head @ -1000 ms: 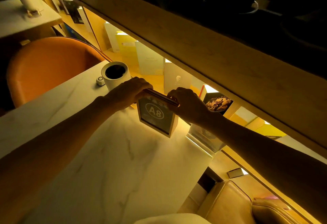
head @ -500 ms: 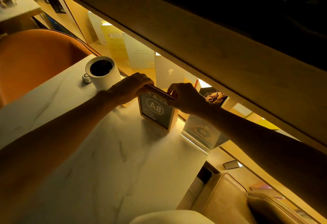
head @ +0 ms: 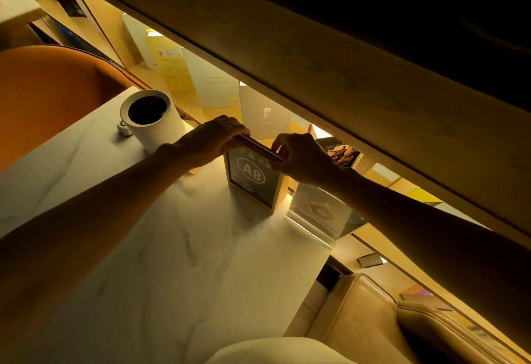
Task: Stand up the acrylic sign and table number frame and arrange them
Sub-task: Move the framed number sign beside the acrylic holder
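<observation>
The wooden table number frame, marked "A8", stands upright near the far edge of the white marble table. My left hand grips its top left corner and my right hand grips its top right corner. Just to the right of the frame, the clear acrylic sign stands upright at the table's far right corner, under my right forearm, which hides part of it.
A white cylindrical cup with a small white object beside it stands at the table's far left. Behind the table runs a lit wooden shelf with cards and booklets. An orange chair is left, a tan leather seat lower right.
Both hands stay on the top of the frame. The frame and hands sit slightly lower and further left in view as the head camera shifted; the frame stands a little straighter.
</observation>
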